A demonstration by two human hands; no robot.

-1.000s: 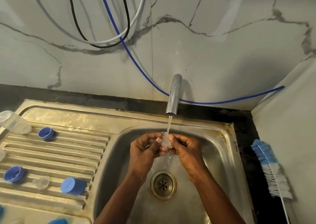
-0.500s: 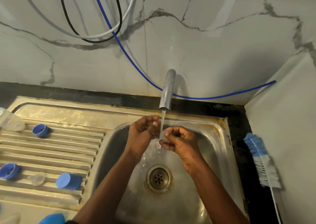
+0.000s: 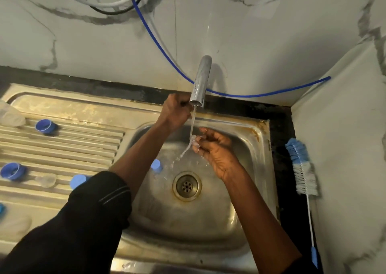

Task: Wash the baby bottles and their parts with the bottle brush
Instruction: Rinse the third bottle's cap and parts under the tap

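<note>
Pinching a small clear teat point(image 3: 195, 141) between thumb and fingertips, the right hand point(image 3: 211, 148) holds it in the thin stream of water point(image 3: 193, 123) over the sink point(image 3: 257, 148), above and a little right of the drain point(image 3: 187, 186). The hold looks light and the piece is wet and soft, so I'd guess it could slip and drop into the basin. Whether it could lodge in the drain I can't judge.

The left hand point(image 3: 175, 112) is up at the mouth of the tap point(image 3: 200, 81) with its fingers curled. The spout hides whether they grasp it, merely touch it or reach for something behind. If that hand swings the spout or opens the flow, the stream could miss the teat or spray over the rim.

A blue cap point(image 3: 156, 166) lies in the basin, partly hidden by the left forearm, and a dropped teat might knock against it.

The brush point(image 3: 302, 169) lies well apart on the dark counter point(image 3: 279, 127) to the right, against the wall. With only fingers working, the inside of the teat may go unscrubbed.

On the draining board point(image 3: 62, 144) sit two blue rings point(image 3: 45, 125), a second teat point(image 3: 46, 180) and a second blue cap point(image 3: 77, 181) half covered by the sleeve point(image 3: 83, 221). A bottle point(image 3: 10, 115) is cut off at the left edge. The held teat is see-through and blurred by water, so its shape is hard to make out.
</note>
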